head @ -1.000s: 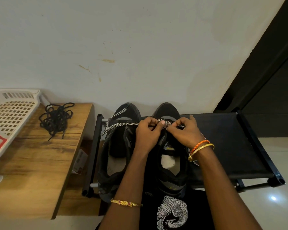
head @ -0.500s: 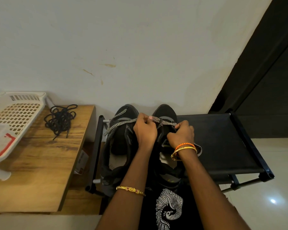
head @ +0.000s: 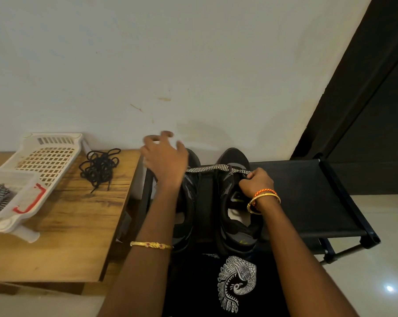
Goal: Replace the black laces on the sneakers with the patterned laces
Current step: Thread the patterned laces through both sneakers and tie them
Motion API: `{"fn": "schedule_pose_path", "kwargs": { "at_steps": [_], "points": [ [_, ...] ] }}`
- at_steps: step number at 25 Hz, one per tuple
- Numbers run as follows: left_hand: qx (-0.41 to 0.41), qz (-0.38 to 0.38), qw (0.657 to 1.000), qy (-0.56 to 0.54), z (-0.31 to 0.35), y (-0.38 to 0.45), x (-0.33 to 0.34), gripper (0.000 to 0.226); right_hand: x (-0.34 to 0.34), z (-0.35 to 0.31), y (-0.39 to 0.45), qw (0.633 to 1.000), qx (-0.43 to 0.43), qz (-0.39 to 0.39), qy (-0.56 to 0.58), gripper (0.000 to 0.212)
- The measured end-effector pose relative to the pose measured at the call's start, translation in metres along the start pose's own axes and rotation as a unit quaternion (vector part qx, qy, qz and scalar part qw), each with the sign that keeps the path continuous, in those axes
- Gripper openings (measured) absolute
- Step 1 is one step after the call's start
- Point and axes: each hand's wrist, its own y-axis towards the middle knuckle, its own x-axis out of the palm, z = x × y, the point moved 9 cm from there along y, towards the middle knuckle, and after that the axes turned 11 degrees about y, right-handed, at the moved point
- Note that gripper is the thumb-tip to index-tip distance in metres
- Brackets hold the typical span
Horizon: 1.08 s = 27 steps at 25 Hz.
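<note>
two sneakers (head: 235,197) sat mid-frame; the left hand (head: 164,160) half hid one, fingers spread. the right hand (head: 255,181) pinched one patterned lace (head: 216,168).

black sneakers (head: 235,202), seemingly checkered lace (head: 213,168)

No text, number or brand name can be read here. The black shirt (head: 230,291) carries only a white peacock figure (head: 235,282), which is a drawing and has no letters. The white tray (head: 15,200) has a red mark (head: 29,202) on its side, shaped like a bracket, but it is not a readable letter. The right sneaker (head: 237,202) shows small yellow marks inside, too small and dark to tell if they are a logo.
</note>
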Motion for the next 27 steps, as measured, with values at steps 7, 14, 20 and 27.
{"fn": "schedule_pose_path", "kwargs": {
  "at_steps": [7, 14, 20, 27],
  "points": [
    [0.178, -0.180, 0.963, 0.098, 0.048, -0.065, 0.097, 0.020, -0.004, 0.003, 0.003, 1.000, 0.016, -0.007, -0.007, 0.018],
    [0.038, -0.003, 0.978, 0.204, 0.011, -0.030, 0.025, 0.028, -0.006, 0.010, 0.009, 1.000, 0.025, -0.008, 0.013, 0.020],
    [-0.158, 0.059, 0.972, 0.162, -0.041, -0.017, -0.025, 0.041, -0.001, 0.015, 0.016, 0.999, 0.034, -0.035, 0.010, 0.013],
    [0.212, -0.112, 0.960, 0.144, 0.058, -0.054, 0.053, 0.029, 0.003, 0.010, 0.020, 0.998, 0.013, -0.060, -0.012, 0.008]
  ]
}}
